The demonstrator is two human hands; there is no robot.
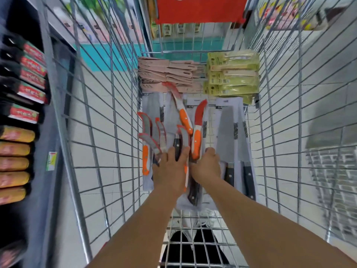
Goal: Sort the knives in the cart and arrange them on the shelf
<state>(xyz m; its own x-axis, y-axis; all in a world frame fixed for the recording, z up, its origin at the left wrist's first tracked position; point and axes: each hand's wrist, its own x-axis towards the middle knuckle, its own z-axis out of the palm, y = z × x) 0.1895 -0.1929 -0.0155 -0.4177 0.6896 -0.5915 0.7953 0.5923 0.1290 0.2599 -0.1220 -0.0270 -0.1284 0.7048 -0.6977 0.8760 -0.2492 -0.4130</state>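
Observation:
Both my arms reach down into the wire cart [123, 117]. On its floor lie several orange-handled knives with red-edged curved blades [197, 132], loose over flat packs of black-handled cleavers [228, 144]. My left hand [170, 171] grips a dark-handled knife [177, 149] between fingers and thumb, among the orange ones. My right hand [206, 167] curls round the lower end of an orange knife handle [196, 146]. What lies under the palms is hidden.
At the cart's far end sit a stack of pink knife packs [166, 74] and a stack of yellow-green packs [231, 74]. A shelf [21, 105] with dark and yellow boxed goods runs along the left. A red sign [199, 8] hangs ahead.

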